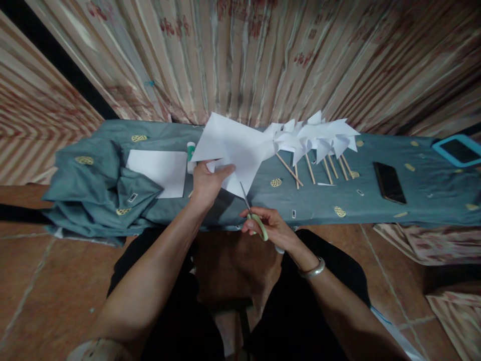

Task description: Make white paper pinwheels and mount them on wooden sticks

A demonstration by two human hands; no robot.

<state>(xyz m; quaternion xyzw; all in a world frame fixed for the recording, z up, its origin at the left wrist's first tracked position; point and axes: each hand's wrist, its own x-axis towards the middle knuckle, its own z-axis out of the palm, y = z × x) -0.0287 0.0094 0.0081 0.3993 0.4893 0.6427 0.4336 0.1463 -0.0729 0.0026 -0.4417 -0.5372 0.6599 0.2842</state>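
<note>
Both hands busy: left hand (206, 183) pinches folded white paper (233, 148); right hand (268, 226) closed round scissors (252, 211), blades at paper's lower edge.

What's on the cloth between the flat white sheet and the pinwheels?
In the head view, a glue stick stands beside the flat sheet; then comes the folded paper held by the left hand, reaching the pinwheels.

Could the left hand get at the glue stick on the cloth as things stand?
Probably not at once: the left hand grips the paper, though the glue stick stands just beside it, nothing between.
</note>
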